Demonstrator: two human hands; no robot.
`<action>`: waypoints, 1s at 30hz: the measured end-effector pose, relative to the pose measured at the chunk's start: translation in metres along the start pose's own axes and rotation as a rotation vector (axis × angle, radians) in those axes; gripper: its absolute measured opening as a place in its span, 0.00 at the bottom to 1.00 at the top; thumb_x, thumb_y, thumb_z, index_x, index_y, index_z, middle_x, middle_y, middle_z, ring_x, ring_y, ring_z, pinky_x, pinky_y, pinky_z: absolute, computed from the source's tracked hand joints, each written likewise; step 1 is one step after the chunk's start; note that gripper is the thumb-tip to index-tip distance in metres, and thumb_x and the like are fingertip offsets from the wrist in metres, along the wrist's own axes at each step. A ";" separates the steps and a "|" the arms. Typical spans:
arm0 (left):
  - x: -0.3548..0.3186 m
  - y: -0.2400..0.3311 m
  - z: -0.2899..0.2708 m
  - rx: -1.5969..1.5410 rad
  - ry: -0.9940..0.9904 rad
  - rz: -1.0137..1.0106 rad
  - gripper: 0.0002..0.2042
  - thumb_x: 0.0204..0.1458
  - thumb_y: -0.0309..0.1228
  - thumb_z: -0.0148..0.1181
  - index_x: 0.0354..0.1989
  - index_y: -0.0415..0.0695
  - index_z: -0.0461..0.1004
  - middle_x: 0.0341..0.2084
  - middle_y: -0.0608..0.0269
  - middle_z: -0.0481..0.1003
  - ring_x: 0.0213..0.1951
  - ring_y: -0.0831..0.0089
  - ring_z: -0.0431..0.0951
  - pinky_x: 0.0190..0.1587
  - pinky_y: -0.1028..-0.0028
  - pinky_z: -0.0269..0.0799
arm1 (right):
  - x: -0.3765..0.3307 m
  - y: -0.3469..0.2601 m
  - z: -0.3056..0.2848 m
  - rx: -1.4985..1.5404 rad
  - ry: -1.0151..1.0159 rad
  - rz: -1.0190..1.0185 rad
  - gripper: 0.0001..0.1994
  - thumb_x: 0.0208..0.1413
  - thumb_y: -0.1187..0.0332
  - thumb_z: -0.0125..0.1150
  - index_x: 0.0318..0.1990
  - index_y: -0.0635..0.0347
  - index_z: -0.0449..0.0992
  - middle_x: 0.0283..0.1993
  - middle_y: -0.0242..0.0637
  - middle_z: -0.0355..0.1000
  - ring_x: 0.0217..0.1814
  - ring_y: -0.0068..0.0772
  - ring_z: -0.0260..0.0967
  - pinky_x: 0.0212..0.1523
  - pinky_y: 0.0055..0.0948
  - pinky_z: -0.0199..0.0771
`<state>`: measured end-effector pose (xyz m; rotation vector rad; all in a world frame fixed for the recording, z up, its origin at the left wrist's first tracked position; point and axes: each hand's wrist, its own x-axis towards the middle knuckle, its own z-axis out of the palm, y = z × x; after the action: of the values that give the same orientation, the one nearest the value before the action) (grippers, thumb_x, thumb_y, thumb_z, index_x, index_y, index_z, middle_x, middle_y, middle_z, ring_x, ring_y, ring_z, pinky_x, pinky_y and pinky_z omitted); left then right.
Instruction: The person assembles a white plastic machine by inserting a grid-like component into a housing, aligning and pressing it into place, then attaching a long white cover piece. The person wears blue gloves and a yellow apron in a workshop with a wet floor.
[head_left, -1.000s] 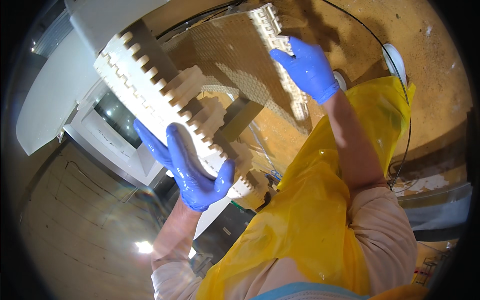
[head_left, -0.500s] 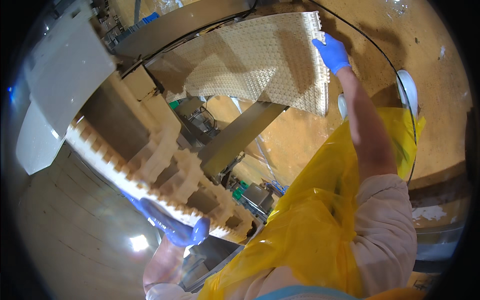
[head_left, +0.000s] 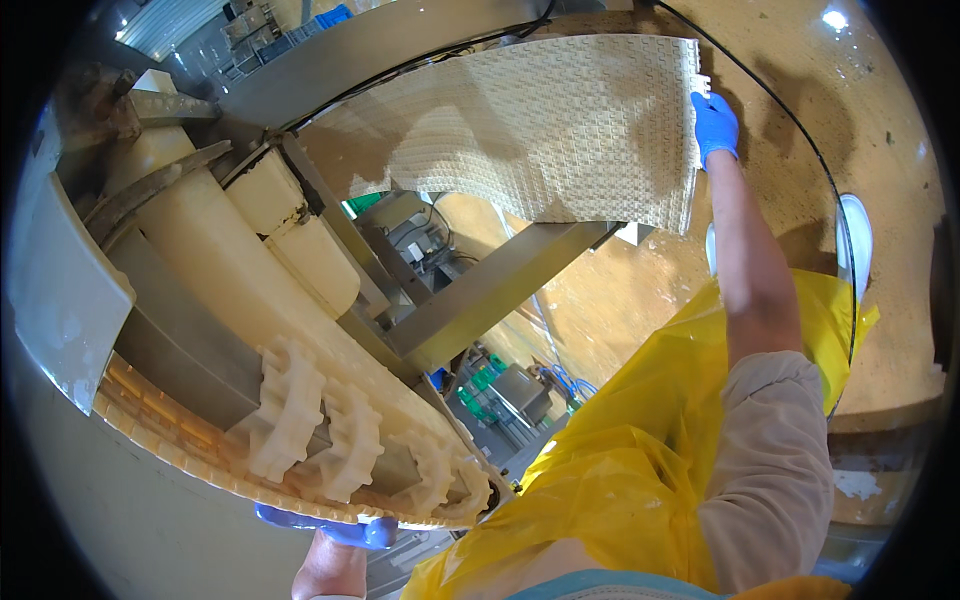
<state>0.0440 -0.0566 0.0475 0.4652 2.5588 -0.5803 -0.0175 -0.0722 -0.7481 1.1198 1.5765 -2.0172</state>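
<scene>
Since half a second ago, the right hand (head_left: 713,125) has risen toward 1 o'clock, fingers pinching the edge of the cream modular belt (head_left: 540,130); left hand (head_left: 330,528), at 6 o'clock, cups the belt's lower run beneath the white sprockets (head_left: 350,440), fingers pressed together

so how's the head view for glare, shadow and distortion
Head view: strong fisheye, the grey frame beam and belt bend toward a black rim; glare spot on the wet floor; shadows mottle the belt near the right hand; left hand sits dim under the sprockets.
</scene>
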 end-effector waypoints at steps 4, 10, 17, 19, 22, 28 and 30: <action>0.004 0.002 0.000 0.017 -0.026 0.000 0.57 0.60 0.57 0.59 0.80 0.31 0.30 0.81 0.39 0.29 0.81 0.48 0.29 0.80 0.51 0.28 | -0.002 -0.008 0.026 -0.006 0.162 0.075 0.16 0.64 0.55 0.65 0.48 0.58 0.83 0.40 0.40 0.83 0.40 0.34 0.77 0.46 0.37 0.76; 0.007 -0.001 -0.001 0.037 -0.048 0.016 0.56 0.60 0.56 0.59 0.79 0.30 0.30 0.81 0.39 0.28 0.82 0.48 0.29 0.80 0.52 0.27 | -0.002 -0.001 0.040 -0.096 0.232 0.095 0.20 0.65 0.48 0.60 0.49 0.55 0.82 0.45 0.48 0.83 0.47 0.50 0.80 0.51 0.44 0.76; 0.011 0.003 -0.002 0.052 -0.072 0.021 0.56 0.60 0.55 0.59 0.79 0.28 0.30 0.81 0.39 0.28 0.82 0.48 0.29 0.80 0.53 0.27 | 0.015 0.004 0.036 -0.277 0.114 0.253 0.30 0.64 0.37 0.56 0.48 0.59 0.83 0.48 0.55 0.82 0.52 0.56 0.79 0.55 0.47 0.75; 0.011 0.003 -0.003 0.059 -0.071 0.023 0.56 0.60 0.55 0.59 0.79 0.28 0.30 0.81 0.39 0.28 0.82 0.48 0.29 0.80 0.53 0.27 | 0.016 0.005 0.036 -0.348 0.103 0.305 0.33 0.63 0.34 0.54 0.47 0.60 0.83 0.49 0.56 0.81 0.53 0.58 0.79 0.55 0.48 0.74; 0.011 0.003 -0.007 0.062 -0.079 0.025 0.56 0.60 0.54 0.59 0.79 0.28 0.30 0.81 0.39 0.28 0.82 0.48 0.29 0.80 0.53 0.27 | 0.014 0.003 0.044 -0.349 0.130 0.338 0.36 0.63 0.32 0.52 0.47 0.62 0.83 0.51 0.58 0.81 0.55 0.61 0.78 0.56 0.51 0.74; 0.007 0.008 -0.014 0.081 -0.091 0.018 0.55 0.60 0.53 0.59 0.78 0.26 0.30 0.81 0.39 0.28 0.82 0.48 0.28 0.80 0.54 0.27 | 0.013 0.009 0.053 -0.193 0.155 0.269 0.38 0.67 0.33 0.45 0.52 0.64 0.82 0.56 0.62 0.78 0.61 0.63 0.74 0.62 0.51 0.71; 0.004 0.011 -0.017 0.085 -0.087 0.018 0.55 0.60 0.53 0.59 0.78 0.26 0.30 0.81 0.38 0.28 0.82 0.49 0.28 0.80 0.54 0.27 | 0.015 0.017 0.046 -0.096 0.113 0.135 0.39 0.68 0.33 0.43 0.55 0.66 0.80 0.57 0.62 0.77 0.63 0.64 0.73 0.64 0.51 0.70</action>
<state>0.0389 -0.0386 0.0558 0.4810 2.4519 -0.6902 -0.0323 -0.1171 -0.7678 1.2862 1.5870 -1.8018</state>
